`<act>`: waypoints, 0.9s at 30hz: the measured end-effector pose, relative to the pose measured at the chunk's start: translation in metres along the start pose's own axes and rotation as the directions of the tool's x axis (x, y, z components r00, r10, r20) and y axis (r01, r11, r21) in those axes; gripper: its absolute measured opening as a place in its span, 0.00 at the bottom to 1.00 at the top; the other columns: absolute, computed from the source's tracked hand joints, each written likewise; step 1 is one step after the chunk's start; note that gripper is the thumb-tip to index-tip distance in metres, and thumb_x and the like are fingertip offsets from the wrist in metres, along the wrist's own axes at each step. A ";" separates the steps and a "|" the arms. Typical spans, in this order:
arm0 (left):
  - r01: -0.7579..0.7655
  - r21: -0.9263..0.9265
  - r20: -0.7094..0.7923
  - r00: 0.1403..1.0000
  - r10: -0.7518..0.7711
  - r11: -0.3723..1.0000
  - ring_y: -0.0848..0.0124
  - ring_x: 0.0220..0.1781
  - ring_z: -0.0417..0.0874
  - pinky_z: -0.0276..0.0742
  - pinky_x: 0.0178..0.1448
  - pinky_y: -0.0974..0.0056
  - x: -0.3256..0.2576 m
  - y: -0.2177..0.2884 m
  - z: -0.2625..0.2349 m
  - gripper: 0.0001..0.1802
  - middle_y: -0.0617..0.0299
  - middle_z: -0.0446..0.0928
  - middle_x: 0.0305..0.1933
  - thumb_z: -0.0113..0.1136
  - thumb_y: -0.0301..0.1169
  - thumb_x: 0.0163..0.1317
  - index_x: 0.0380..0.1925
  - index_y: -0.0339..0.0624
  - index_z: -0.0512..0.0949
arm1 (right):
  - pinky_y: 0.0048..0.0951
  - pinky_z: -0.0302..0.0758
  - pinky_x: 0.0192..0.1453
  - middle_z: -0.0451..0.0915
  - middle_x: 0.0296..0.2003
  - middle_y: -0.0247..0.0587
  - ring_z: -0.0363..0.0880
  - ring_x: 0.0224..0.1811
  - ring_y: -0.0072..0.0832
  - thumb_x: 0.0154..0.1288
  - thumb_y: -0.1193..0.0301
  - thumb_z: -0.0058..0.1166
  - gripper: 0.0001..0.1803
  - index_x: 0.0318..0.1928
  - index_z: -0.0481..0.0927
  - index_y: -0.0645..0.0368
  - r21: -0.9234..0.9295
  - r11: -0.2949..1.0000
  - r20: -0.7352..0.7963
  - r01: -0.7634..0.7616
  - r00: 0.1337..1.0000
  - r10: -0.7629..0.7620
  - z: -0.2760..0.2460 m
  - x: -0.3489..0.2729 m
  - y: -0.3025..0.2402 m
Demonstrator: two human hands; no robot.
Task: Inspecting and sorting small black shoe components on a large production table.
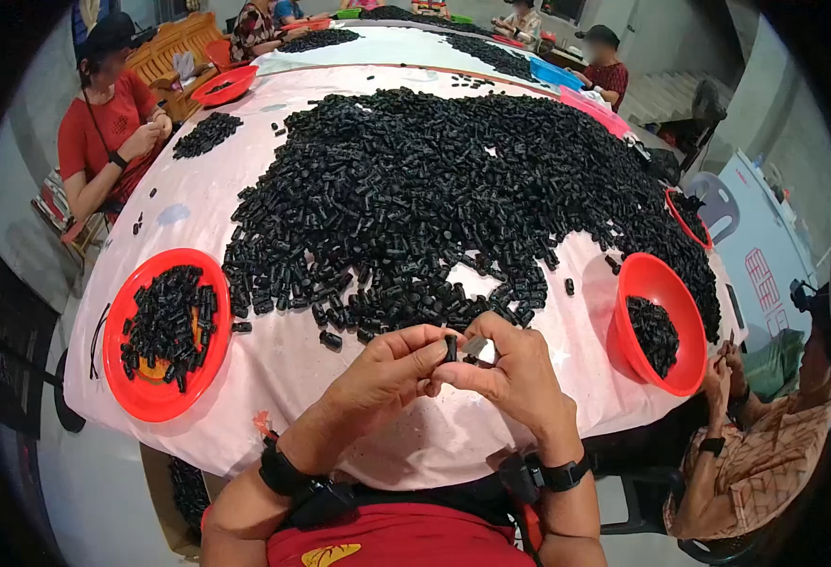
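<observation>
Between the thumb and fingers of my left hand (387, 370) is a small black cylindrical piece (450, 349), held roughly upright. My right hand (519, 376) is closed on a small shiny metal blade-like tool (481, 348), close beside the piece; its exact kind is hard to make out. Both hands meet over the near part of the table, just in front of a large spread heap of black cylindrical pieces (406, 189). One loose black piece (330, 339) lies near my left fingers.
A red plate (130, 387) of black pieces is at the left, and a deep red bowl (692, 326) holding more is at the right. The pink cloth-covered table (274, 378) has people around it, one seated close on the right. A cardboard box (162, 491) stands below.
</observation>
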State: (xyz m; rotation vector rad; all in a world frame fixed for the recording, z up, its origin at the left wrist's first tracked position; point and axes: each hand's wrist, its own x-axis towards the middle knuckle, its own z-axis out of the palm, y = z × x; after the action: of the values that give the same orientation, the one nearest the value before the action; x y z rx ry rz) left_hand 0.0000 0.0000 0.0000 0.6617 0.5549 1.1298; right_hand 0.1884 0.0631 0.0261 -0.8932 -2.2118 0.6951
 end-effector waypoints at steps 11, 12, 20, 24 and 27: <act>0.016 0.003 -0.044 0.999 -0.016 1.000 0.84 0.39 0.74 0.71 0.43 0.75 -0.002 0.000 0.011 0.16 0.71 0.78 0.42 0.57 0.36 0.71 0.54 0.41 0.76 | 0.37 0.70 0.20 0.74 0.13 0.43 0.78 0.16 0.41 0.51 0.40 0.64 0.32 0.30 0.76 0.58 -0.141 0.989 0.021 0.047 0.999 -0.044 0.000 -0.003 0.003; 0.016 0.004 -0.043 0.999 -0.016 1.000 0.84 0.39 0.74 0.71 0.43 0.75 -0.002 -0.001 0.010 0.16 0.71 0.78 0.42 0.57 0.36 0.71 0.54 0.41 0.76 | 0.37 0.70 0.20 0.74 0.13 0.43 0.78 0.16 0.41 0.51 0.40 0.64 0.32 0.30 0.76 0.58 -0.141 0.989 0.020 0.047 0.999 -0.045 0.000 -0.003 0.003; -0.005 0.034 -0.031 0.999 0.006 0.999 0.83 0.42 0.77 0.74 0.45 0.74 0.001 -0.001 0.006 0.17 0.70 0.78 0.45 0.57 0.36 0.70 0.56 0.43 0.75 | 0.37 0.72 0.22 0.78 0.16 0.43 0.80 0.18 0.42 0.53 0.40 0.62 0.31 0.31 0.79 0.59 -0.152 0.987 0.023 0.051 0.999 -0.048 0.001 0.000 0.001; -0.017 0.041 -0.014 1.000 0.017 0.999 0.83 0.42 0.77 0.74 0.45 0.74 0.002 -0.002 0.003 0.17 0.70 0.78 0.44 0.57 0.37 0.70 0.56 0.44 0.75 | 0.37 0.72 0.22 0.77 0.16 0.44 0.80 0.18 0.42 0.53 0.40 0.61 0.31 0.30 0.79 0.59 -0.151 0.987 0.029 0.051 0.998 -0.047 0.001 0.001 0.000; -0.008 0.052 -0.031 0.999 0.010 0.999 0.83 0.41 0.77 0.73 0.45 0.74 0.002 -0.001 0.004 0.17 0.71 0.78 0.44 0.57 0.37 0.70 0.55 0.44 0.75 | 0.37 0.72 0.21 0.77 0.16 0.44 0.79 0.18 0.41 0.53 0.40 0.61 0.31 0.28 0.79 0.59 -0.152 0.987 0.019 0.059 0.998 -0.057 0.002 0.000 0.002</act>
State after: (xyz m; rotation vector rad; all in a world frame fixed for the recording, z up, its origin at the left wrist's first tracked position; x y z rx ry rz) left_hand 0.0042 0.0006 0.0015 0.6928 0.6098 1.1386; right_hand 0.1874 0.0642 0.0235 -0.8972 -2.3189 0.5122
